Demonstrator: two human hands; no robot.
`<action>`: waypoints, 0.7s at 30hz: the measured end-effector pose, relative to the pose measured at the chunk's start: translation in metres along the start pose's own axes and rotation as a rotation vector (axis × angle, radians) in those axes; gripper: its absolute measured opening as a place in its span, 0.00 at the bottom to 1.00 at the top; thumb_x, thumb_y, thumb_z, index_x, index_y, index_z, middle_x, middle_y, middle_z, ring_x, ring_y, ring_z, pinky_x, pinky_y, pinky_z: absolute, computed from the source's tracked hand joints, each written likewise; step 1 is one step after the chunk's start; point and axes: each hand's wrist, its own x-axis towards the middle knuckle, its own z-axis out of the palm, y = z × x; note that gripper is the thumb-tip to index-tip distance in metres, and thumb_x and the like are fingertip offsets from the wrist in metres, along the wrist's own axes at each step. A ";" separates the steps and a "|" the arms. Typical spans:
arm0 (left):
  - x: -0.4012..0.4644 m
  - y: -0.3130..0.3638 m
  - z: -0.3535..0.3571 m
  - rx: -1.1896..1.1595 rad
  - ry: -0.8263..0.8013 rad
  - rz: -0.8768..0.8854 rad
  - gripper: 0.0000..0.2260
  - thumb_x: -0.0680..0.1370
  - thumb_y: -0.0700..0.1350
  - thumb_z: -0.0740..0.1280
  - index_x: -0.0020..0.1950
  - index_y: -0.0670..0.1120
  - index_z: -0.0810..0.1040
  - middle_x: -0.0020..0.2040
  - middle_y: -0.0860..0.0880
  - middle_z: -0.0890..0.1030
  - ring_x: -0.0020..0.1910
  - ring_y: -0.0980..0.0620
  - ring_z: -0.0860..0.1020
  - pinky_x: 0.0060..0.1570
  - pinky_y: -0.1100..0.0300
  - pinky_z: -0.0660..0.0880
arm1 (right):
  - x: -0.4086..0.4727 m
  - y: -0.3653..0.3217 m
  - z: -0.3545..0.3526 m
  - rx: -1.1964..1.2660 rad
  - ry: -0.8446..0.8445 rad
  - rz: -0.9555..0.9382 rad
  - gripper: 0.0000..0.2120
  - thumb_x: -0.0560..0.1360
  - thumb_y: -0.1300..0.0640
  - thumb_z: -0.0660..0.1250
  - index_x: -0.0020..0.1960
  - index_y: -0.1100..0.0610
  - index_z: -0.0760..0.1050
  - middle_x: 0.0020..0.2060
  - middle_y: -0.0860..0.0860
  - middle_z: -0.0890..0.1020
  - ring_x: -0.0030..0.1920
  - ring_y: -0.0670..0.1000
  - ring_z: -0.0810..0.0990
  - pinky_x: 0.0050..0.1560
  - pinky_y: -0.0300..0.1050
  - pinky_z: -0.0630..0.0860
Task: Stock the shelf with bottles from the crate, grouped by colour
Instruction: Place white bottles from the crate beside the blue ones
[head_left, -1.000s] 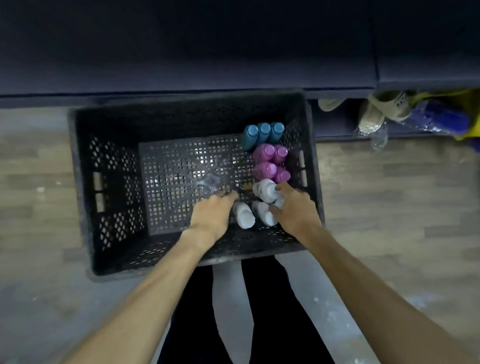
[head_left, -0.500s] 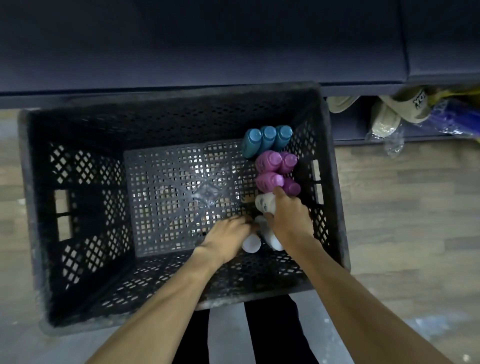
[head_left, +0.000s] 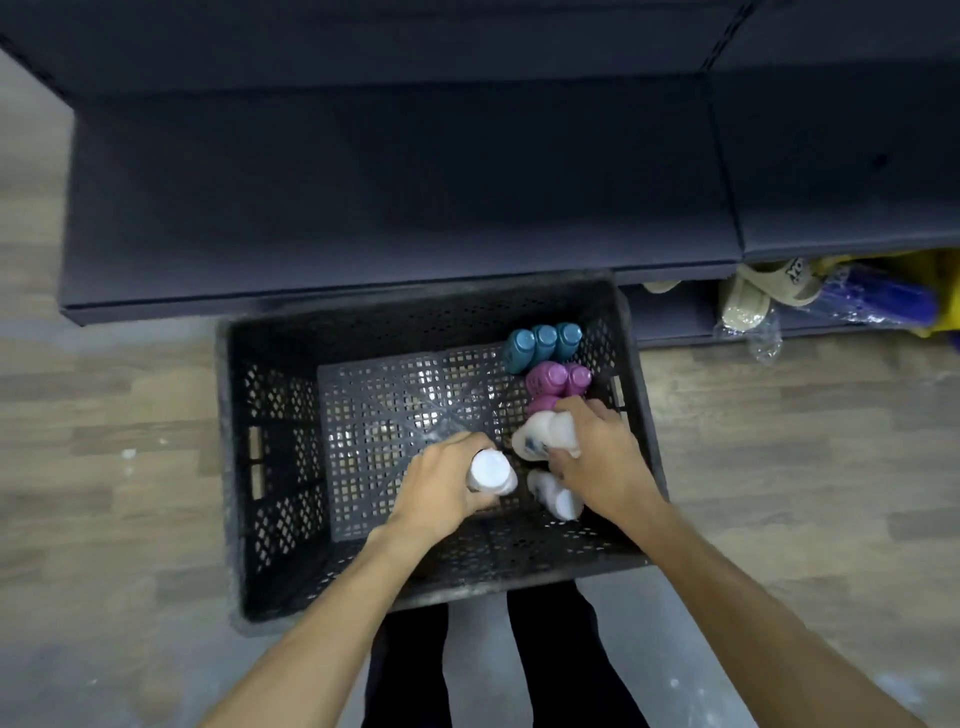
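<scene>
Wood-look plank flooring (head_left: 779, 441) fills the head view, seen from above. On it stands a dark perforated plastic crate (head_left: 270, 467), pushed up against the front of a dark, bare shelf unit (head_left: 395, 208) that crosses the top of the picture.

Inside the crate, along its right side, bottles stand in groups. Three blue bottles (head_left: 543, 340) sit in the far right corner. Just nearer are the pink bottles (head_left: 556, 378), partly hidden by the right hand. One white bottle (head_left: 553, 493) stands upright on the crate floor near the front wall, between the two hands.

The left hand (head_left: 447, 488) has its fingers curled around a white bottle in the left hand (head_left: 489, 470), held upright with its cap facing the camera. The right hand (head_left: 602, 457) grips a second white bottle (head_left: 543, 436), tilted with its base pointing left.

Under the shelf at far right lie beige sandals (head_left: 763, 291), a blue object (head_left: 878, 301) and crumpled clear plastic (head_left: 761, 338). Dark trouser legs (head_left: 545, 665) show at the bottom.
</scene>
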 end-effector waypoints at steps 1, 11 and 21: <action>-0.005 0.008 -0.017 0.005 0.036 0.012 0.18 0.67 0.51 0.78 0.53 0.52 0.78 0.50 0.56 0.79 0.48 0.52 0.78 0.47 0.53 0.76 | -0.006 -0.009 -0.015 0.030 0.015 -0.034 0.23 0.72 0.60 0.72 0.65 0.54 0.72 0.54 0.52 0.75 0.54 0.55 0.74 0.49 0.44 0.68; -0.043 0.101 -0.204 0.089 0.250 0.131 0.19 0.65 0.57 0.76 0.50 0.56 0.75 0.45 0.55 0.74 0.45 0.52 0.76 0.44 0.52 0.75 | -0.047 -0.131 -0.170 0.036 0.137 -0.420 0.26 0.76 0.53 0.68 0.71 0.53 0.63 0.59 0.52 0.75 0.58 0.54 0.73 0.59 0.49 0.70; -0.104 0.191 -0.376 0.155 0.382 0.287 0.20 0.68 0.59 0.74 0.54 0.54 0.74 0.48 0.58 0.75 0.49 0.53 0.75 0.47 0.54 0.72 | -0.096 -0.241 -0.309 0.066 0.328 -0.669 0.21 0.80 0.49 0.64 0.70 0.46 0.62 0.57 0.49 0.75 0.57 0.50 0.73 0.57 0.45 0.71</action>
